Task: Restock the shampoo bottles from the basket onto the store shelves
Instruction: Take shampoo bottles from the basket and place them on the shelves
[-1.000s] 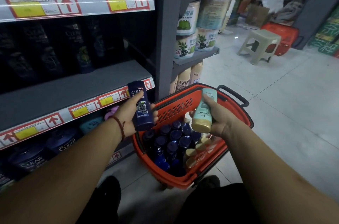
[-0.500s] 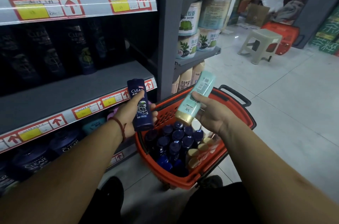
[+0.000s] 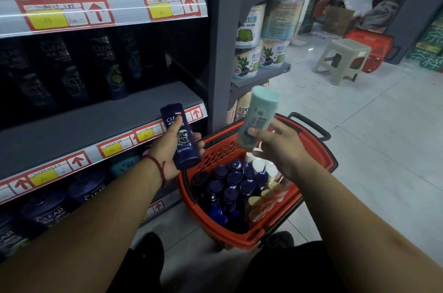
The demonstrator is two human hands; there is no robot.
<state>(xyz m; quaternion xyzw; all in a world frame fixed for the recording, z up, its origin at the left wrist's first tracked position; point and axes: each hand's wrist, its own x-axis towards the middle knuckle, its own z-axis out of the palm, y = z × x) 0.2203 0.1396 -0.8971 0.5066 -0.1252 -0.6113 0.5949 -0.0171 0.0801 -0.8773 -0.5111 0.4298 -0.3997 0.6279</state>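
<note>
My left hand (image 3: 169, 149) grips a dark blue Clear shampoo bottle (image 3: 185, 149) upright, just in front of the middle shelf's price strip (image 3: 119, 146). A pale teal bottle (image 3: 257, 116) is held in my right hand (image 3: 280, 146) above the red basket (image 3: 318, 161), tilted with its base pointing up and away. The basket stands on the floor between my arms and holds several dark blue bottles (image 3: 230, 184) and some with beige caps (image 3: 261, 199). The grey middle shelf (image 3: 79, 122) has dark Clear bottles (image 3: 55, 69) at its back.
Below the middle shelf stand more Clear bottles (image 3: 50, 213). A grey upright post (image 3: 223, 41) separates a side rack with round tubs (image 3: 249, 62). A beige plastic stool (image 3: 342, 60) and another red basket (image 3: 369, 48) sit on the tiled floor (image 3: 371, 149) to the right.
My right hand has lifted the teal bottle out of the basket and turned it so its base points upward. My left hand with the blue bottle has barely moved.
</note>
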